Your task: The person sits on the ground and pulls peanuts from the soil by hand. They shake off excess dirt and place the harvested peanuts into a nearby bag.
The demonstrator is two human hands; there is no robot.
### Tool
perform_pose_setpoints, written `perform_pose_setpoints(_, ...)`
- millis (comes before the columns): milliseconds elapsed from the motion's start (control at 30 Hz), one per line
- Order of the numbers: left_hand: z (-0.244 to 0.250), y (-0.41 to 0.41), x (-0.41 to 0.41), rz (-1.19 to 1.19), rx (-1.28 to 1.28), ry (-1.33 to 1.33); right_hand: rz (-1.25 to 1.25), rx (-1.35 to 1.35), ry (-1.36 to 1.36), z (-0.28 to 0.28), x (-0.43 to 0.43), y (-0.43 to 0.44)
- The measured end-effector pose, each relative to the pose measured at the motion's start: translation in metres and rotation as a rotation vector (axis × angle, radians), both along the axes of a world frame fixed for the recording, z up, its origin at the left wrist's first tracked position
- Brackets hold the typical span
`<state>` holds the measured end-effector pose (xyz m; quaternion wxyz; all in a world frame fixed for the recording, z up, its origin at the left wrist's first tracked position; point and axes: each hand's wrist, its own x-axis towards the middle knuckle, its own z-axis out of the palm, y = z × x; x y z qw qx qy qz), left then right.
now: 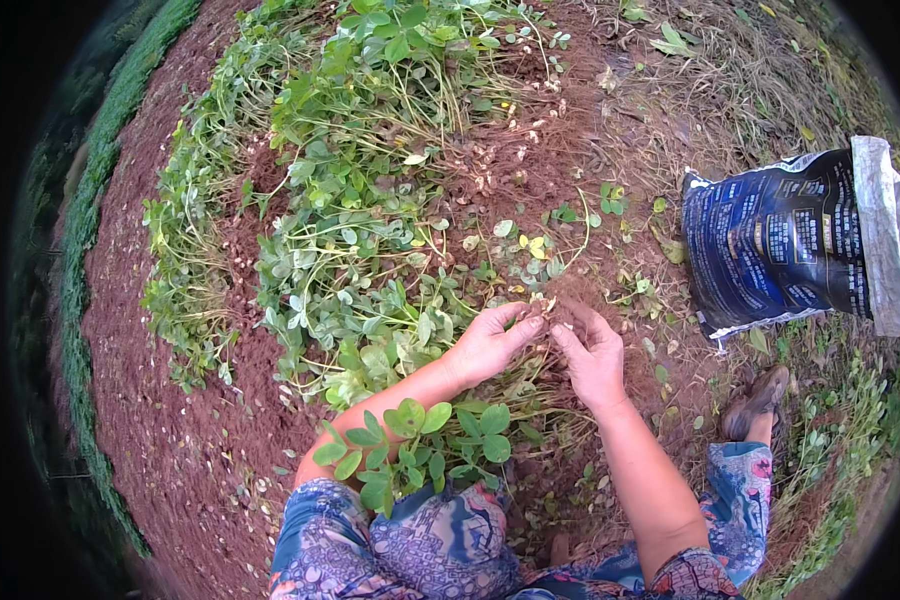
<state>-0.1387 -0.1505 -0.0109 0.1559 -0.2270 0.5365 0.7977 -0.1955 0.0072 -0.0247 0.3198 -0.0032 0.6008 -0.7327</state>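
My left hand (495,341) and my right hand (594,356) meet in front of me at the root clump (544,306) of a peanut plant. Fingers and thumbs of both pinch it, with pale pods and thin reddish roots showing between them. Fingers partly cover the clump, so the exact grip on each pod is hidden. Leafy peanut stems (420,442) show over my left forearm and lap; whether they belong to the held clump is unclear. Just beyond my hands, uprooted peanut plants (367,225) lie in a row, pods (487,176) exposed toward the right.
To the right stands a printed blue-black sack (772,240) with a rolled-down white rim (885,236), bearing writing. My shoe (754,405) is below it. Reddish bare soil (157,360) stretches left to a green strip of plants (82,300). Dry grass (765,82) covers the upper right.
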Motion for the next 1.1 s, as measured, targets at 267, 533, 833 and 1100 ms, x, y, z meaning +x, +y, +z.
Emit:
perform_pose_setpoints(267,-0.014,0.014,-0.001,-0.085,-0.254,0.066,-0.066,0.137,-0.2,-0.002,-0.005,0.013)
perform_pose_setpoints(533,0.004,0.023,0.002,-0.126,-0.562,0.114,-0.269,-0.993,-0.831,-0.013,-0.002,0.028)
perform_pose_setpoints(833,0.031,0.051,0.022,-0.652,-1.066,0.475,-0.099,-0.079,-0.426,0.031,0.025,0.079)
perform_pose_setpoints(1100,-0.04,-0.058,0.026,-0.261,-0.74,0.038,-1.084,0.493,-0.198,0.142,0.012,0.555)
